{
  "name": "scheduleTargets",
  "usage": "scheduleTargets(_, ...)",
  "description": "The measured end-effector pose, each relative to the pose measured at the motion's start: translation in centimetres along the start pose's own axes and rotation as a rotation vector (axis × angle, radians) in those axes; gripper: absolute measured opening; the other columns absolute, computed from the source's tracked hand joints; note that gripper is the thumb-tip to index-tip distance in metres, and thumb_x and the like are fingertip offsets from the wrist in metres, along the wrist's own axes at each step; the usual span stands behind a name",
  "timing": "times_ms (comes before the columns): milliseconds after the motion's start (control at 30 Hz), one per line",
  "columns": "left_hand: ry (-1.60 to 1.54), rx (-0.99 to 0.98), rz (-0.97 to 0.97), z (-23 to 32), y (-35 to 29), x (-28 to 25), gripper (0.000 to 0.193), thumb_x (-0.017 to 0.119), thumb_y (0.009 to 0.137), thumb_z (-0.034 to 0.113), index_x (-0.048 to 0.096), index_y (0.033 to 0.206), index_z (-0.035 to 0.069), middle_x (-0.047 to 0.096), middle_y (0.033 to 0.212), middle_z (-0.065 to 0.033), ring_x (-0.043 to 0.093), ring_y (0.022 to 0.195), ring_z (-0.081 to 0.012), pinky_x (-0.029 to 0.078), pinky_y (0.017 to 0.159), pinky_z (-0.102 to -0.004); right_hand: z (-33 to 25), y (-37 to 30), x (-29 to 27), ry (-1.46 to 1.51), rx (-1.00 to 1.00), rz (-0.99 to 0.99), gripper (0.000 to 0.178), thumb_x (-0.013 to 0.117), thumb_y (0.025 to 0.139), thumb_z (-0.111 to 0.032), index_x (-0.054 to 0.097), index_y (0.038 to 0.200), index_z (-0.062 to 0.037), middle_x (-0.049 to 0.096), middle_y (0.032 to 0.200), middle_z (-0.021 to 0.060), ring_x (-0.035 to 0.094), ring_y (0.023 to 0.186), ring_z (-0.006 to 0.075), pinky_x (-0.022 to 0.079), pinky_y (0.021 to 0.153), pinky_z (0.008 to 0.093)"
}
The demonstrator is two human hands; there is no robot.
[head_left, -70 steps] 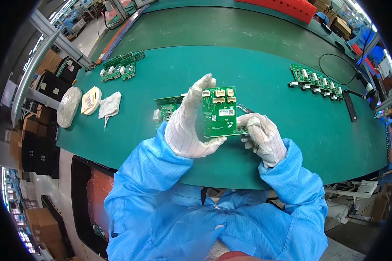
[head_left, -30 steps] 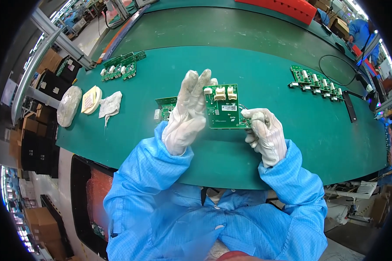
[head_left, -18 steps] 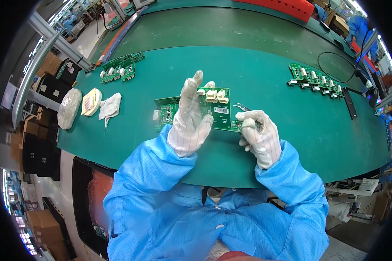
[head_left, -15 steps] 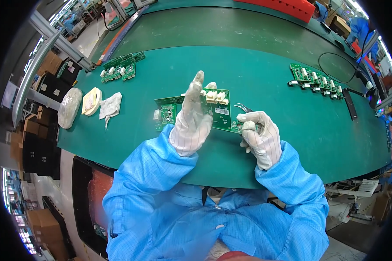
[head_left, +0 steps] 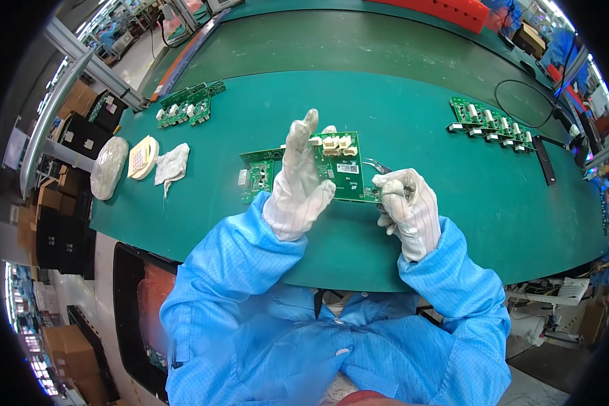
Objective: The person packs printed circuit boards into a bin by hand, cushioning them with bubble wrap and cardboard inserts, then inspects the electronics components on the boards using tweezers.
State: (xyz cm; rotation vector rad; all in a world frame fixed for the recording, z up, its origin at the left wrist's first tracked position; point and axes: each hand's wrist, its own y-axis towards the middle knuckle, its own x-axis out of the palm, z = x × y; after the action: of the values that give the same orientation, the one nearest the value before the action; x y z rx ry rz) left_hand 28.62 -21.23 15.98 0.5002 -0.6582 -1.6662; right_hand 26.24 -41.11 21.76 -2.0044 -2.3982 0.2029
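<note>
A green circuit board (head_left: 348, 186) with cream connectors (head_left: 338, 144) and a white label is held up between my hands, tilted toward me. My white-gloved left hand (head_left: 298, 179) grips its left side, thumb in front, some fingers behind and others stretched upward. At the lower right corner, my gloved right hand (head_left: 409, 210) pinches the board's narrow end with bent fingers. Curved metal tweezer tips (head_left: 377, 164) show just beyond the right hand; the rest is hidden. Another green board (head_left: 258, 179) lies on the mat to the left, partly covered by my left hand.
Green board assemblies stand at the back left (head_left: 186, 105) and the right (head_left: 494, 127) of the green mat (head_left: 237, 108). A white cloth (head_left: 172, 164), a cream round pad (head_left: 142, 158) and a clear wrapped bundle (head_left: 109, 168) lie left. A black bar (head_left: 544, 162) sits far right.
The held board has shifted slightly right and turned a little. My right hand has moved slightly right and up with its corner, while my left hand stays nearly in place.
</note>
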Motion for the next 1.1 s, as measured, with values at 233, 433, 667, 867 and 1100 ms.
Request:
scheduleTargets(233,-0.041,-0.031,-0.046,-0.9,-0.3,-0.3,0.090,0.042,0.073,-0.016,0.012,0.152,0.012,0.015,0.156,-0.0139,0.014,0.145,-0.0279,0.020,0.116,-0.0441,1.6,-0.2,0.2,-0.211,-0.247,-0.029,0.021,0.055,0.086,-0.018,0.059,0.097,-0.0013,0.056,0.071,0.0046,0.052,0.050,0.0078,0.042,0.042,0.0209)
scheduleTargets(433,-0.322,-0.135,-0.042,2.5,1.6,-0.6,0.105,0.077,0.075,0.018,0.005,0.152,0.008,0.016,0.155,-0.0158,0.011,0.145,-0.0298,0.019,0.115,-0.0463,0.3,0.7,-1.1,0.089,0.029,-0.045,0.027,0.050,0.092,-0.028,0.060,0.093,-0.0031,0.052,0.066,0.0052,0.050,0.048,0.0072,0.039,0.038,0.0193)
scheduleTargets(667,0.242,0.032,-0.135,1.7,0.9,-0.5,0.125,0.090,0.062,0.031,0.005,0.151,0.008,0.020,0.151,-0.0219,0.028,0.138,-0.0355,0.030,0.110,-0.0459,2.5,2.3,-1.6,0.303,0.084,-0.179,0.060,0.045,0.093,-0.058,0.060,0.090,-0.0005,0.057,0.069,0.0090,0.048,0.043,0.0108,0.039,0.037,0.0216)
scheduleTargets(867,0.287,0.010,-0.065,2.0,0.3,-0.5,0.107,0.086,0.066,0.019,0.017,0.147,0.003,0.027,0.145,-0.0208,0.037,0.132,-0.0334,0.035,0.109,-0.0428,4.0,6.6,-5.4,-0.781,-0.698,0.080,0.034,0.070,0.074,-0.027,0.065,0.097,-0.0023,0.064,0.102,0.0128,0.061,0.093,0.0266,0.050,0.076,0.0350)
scheduleTargets(1100,0.499,0.073,-0.113,2.3,0.0,-0.2,0.109,0.086,0.062,0.025,0.021,0.147,0.008,0.037,0.138,-0.0251,0.041,0.128,-0.0410,0.040,0.103,-0.0468,6.5,7.1,-4.1,-1.061,-0.527,0.066,0.014,0.069,0.080,-0.017,0.062,0.083,-0.0048,0.064,0.098,0.0107,0.059,0.094,0.0294,0.044,0.084,0.0404)
